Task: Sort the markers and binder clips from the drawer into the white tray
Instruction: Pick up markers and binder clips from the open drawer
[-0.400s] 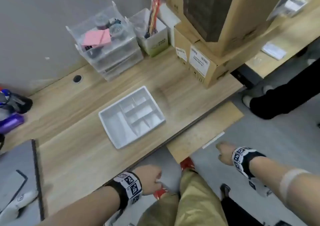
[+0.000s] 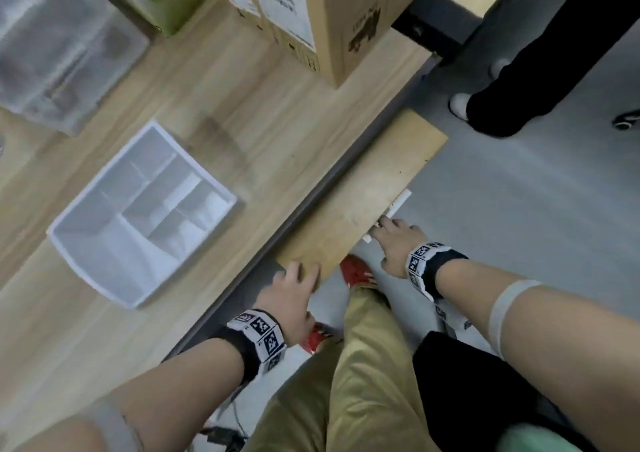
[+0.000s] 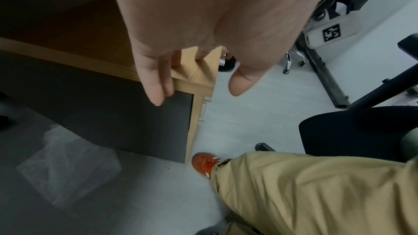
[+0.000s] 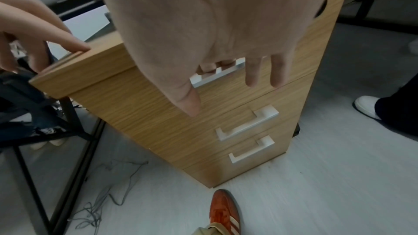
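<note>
Now right hand (image 4: 203,24) fingers (image 4: 217,65) hooked behind top drawer handle (image 4: 210,78), left hand (image 2: 291,299) fingers relaxed, on cabinet corner (image 3: 196,74)

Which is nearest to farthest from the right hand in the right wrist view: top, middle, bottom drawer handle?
1. Top handle: under the right hand, two fingers hooked behind it.
2. Middle handle: lower on the drawer front.
3. Bottom handle: lowest, near the floor.

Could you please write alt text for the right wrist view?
The right hand hooks two fingers behind the top drawer handle of a closed wooden drawer unit. The left hand touches its top corner.
</note>
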Demonstrator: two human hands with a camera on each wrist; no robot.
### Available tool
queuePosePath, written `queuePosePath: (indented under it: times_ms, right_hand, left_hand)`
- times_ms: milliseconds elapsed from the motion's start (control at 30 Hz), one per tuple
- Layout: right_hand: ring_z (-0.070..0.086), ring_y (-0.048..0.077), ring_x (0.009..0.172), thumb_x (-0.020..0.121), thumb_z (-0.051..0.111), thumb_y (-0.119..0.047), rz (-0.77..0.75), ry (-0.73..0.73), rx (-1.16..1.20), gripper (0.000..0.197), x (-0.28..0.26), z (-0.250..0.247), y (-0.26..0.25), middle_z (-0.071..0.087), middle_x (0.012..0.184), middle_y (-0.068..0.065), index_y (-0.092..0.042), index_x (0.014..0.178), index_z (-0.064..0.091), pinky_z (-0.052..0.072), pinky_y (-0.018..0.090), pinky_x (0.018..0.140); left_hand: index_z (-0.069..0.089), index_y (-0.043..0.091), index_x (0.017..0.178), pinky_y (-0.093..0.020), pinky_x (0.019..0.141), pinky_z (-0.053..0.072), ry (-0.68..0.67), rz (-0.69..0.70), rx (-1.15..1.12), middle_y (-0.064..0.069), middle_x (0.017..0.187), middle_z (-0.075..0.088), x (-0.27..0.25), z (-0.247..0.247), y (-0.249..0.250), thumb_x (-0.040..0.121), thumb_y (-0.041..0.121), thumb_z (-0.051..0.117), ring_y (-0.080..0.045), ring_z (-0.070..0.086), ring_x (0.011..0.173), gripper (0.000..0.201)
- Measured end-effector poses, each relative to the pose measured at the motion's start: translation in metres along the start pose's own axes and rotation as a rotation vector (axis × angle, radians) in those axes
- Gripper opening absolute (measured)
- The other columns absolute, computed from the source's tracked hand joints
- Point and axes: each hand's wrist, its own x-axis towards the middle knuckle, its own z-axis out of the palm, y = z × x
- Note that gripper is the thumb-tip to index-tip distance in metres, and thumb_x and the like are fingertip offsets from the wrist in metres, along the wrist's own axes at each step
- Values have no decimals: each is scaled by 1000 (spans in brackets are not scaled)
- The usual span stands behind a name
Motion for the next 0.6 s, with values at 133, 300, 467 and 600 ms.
queuePosePath:
  times_ms: [133, 300, 467, 600]
  right_hand:
    - [32, 29, 134, 83, 55, -35, 40, 6, -53, 72, -10, 11, 4, 23, 154, 4, -24, 148, 26, 33, 44, 101]
    - [38, 29, 128, 83, 55, -36, 103, -62, -195, 73, -32, 29, 16, 32, 149, 8, -18, 149, 29, 35, 40, 99]
    - [26, 26, 143, 93, 49, -37, 130, -229, -322, 73, -57, 49, 34, 20, 160, 9, -13, 155, 19, 28, 38, 110]
    - [27, 28, 145, 97, 45, -32, 139, -353, -336, 67, -83, 60, 37, 21, 160, 13, -9, 155, 20, 27, 38, 114]
  left_hand:
    - [5, 24, 151, -39, 80, 53, -5, -56, 50, -13, 138, 27, 6, -4, 17, 81, 37, 65, -32, 44, 114, 93]
    - [2, 22, 153, -36, 78, 53, -43, -56, 131, -14, 144, 25, 9, -11, 22, 83, 36, 68, -32, 47, 115, 98]
    - [1, 21, 154, -33, 73, 53, -66, -37, 217, -15, 148, 24, 13, -13, 22, 83, 29, 68, -32, 50, 114, 98]
    - [1, 18, 154, -34, 73, 52, -101, -29, 279, -17, 149, 23, 13, -18, 24, 83, 29, 70, -33, 49, 115, 100]
